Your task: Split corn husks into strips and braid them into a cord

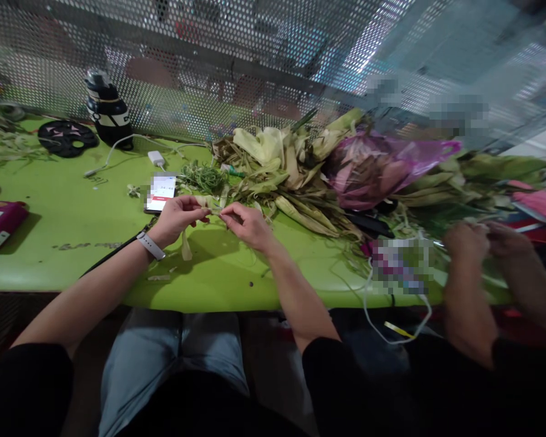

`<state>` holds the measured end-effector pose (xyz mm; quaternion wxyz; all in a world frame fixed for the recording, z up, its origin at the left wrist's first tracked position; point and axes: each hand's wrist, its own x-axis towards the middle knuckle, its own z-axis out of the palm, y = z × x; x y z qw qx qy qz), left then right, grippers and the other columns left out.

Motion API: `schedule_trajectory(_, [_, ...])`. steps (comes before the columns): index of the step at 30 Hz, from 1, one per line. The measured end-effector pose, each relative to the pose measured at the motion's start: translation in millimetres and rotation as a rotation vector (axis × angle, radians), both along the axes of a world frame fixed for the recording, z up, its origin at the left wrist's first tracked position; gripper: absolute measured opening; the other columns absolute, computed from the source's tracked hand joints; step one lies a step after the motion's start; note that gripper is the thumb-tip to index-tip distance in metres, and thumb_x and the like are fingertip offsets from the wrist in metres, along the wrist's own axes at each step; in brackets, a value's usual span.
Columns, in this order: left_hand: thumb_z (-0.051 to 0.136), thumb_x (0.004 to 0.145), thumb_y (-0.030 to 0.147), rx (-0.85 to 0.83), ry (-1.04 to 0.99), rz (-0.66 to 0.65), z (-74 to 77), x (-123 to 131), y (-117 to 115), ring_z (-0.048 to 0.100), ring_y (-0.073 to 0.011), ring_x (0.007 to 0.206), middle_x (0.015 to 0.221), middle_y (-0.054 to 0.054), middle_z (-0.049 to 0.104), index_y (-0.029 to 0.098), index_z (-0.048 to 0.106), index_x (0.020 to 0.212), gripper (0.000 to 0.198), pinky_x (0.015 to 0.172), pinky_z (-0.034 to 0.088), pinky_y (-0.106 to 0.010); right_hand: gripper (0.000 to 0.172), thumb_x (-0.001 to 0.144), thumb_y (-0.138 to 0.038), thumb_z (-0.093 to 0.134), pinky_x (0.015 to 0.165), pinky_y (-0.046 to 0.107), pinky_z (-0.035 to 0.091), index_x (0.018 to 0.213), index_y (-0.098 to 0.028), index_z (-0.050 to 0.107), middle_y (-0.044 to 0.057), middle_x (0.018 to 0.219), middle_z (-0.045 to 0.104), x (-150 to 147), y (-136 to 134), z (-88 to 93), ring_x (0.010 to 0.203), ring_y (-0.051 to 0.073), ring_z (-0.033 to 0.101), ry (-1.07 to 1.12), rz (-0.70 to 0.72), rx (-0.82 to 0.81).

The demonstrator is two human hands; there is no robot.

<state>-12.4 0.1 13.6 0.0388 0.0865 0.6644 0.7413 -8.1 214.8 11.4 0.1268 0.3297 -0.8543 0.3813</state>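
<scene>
Above the green table (95, 267), my left hand (177, 215) pinches a pale strip of corn husk (208, 201) between thumb and fingers. My right hand (246, 224) is closed at the strip's other side, its thumb and index finger pressed together on the husk. Another husk strip (187, 247) hangs below my left fingers. Just behind the hands lies a small heap of thin green strands (204, 177). A larger pile of corn husks (273, 152) spreads to the right of it. My left hand is close to a lit phone (162, 193).
A dark bottle (109, 112) stands by the perforated metal screen (186, 67), near a white charger (156, 159) with its cable. A purple box (2, 224) sits at left. On the right are a pink plastic bag (368, 164) and a co-worker's blurred hands (468, 246).
</scene>
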Motion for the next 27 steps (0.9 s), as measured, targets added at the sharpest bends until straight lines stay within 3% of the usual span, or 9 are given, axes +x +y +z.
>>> schedule_trajectory(6, [0.079,0.07,0.021,0.017,-0.037,-0.077,-4.4,-1.5,-1.5,0.067,-0.0095,0.063,0.077,-0.002,0.07,0.015,0.068,0.087,0.02,0.05,0.039,-0.018,0.023,0.099,-0.038,0.055,0.066,0.026,0.044,0.098,-0.018,0.067,0.003,0.081,0.069,-0.4,-0.5,-1.0,0.069,0.014,0.06,0.02,0.009,-0.007])
schedule_trajectory(11, [0.08,0.073,0.027,-0.072,-0.01,-0.129,-6.8,-1.3,-1.6,0.068,-0.0104,0.061,0.075,-0.002,0.072,0.016,0.067,0.088,0.023,0.048,0.039,-0.017,0.02,0.101,-0.033,0.055,0.073,0.029,0.048,0.098,-0.019,0.069,0.007,0.093,0.073,-3.9,-2.8,-5.8,0.081,0.017,0.065,0.144,0.046,0.065])
schedule_trajectory(16, [0.075,0.074,0.02,-0.15,-0.019,-0.197,-2.2,-0.3,-2.3,0.07,-0.0129,0.055,0.074,-0.006,0.076,0.014,0.067,0.085,0.015,0.045,0.041,-0.019,0.018,0.1,-0.029,0.057,0.076,0.03,0.05,0.098,-0.018,0.07,0.008,0.094,0.073,-3.4,-2.7,-6.2,0.084,0.018,0.067,0.19,0.052,0.119])
schedule_trajectory(27, [0.069,0.069,0.01,-0.167,-0.086,-0.086,5.1,1.7,-1.1,0.073,-0.0148,0.061,0.069,-0.006,0.075,0.013,0.068,0.075,0.007,0.05,0.048,-0.02,0.016,0.099,-0.028,0.058,0.073,0.03,0.047,0.098,-0.017,0.07,0.008,0.094,0.072,-4.0,-0.9,-5.6,0.082,0.018,0.065,0.165,0.052,0.116])
